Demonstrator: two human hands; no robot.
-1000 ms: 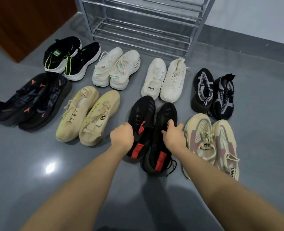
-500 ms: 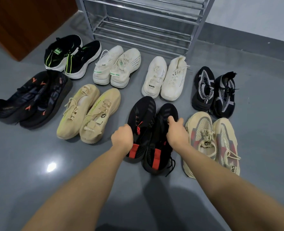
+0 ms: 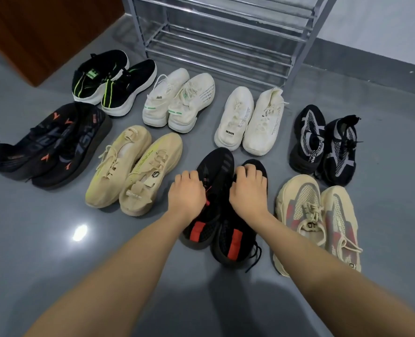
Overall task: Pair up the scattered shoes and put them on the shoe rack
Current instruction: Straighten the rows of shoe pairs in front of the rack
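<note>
Both hands, left hand (image 3: 186,192) and right hand (image 3: 248,190), curl fingers over the black shoes (image 3: 222,203); light, soft knit, probably best gripped at the collars.

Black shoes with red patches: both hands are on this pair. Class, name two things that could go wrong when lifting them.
The right black shoe's loose lace could snag. The neighbouring tan-and-red pair lies close beside the right hand and could get knocked.
</note>
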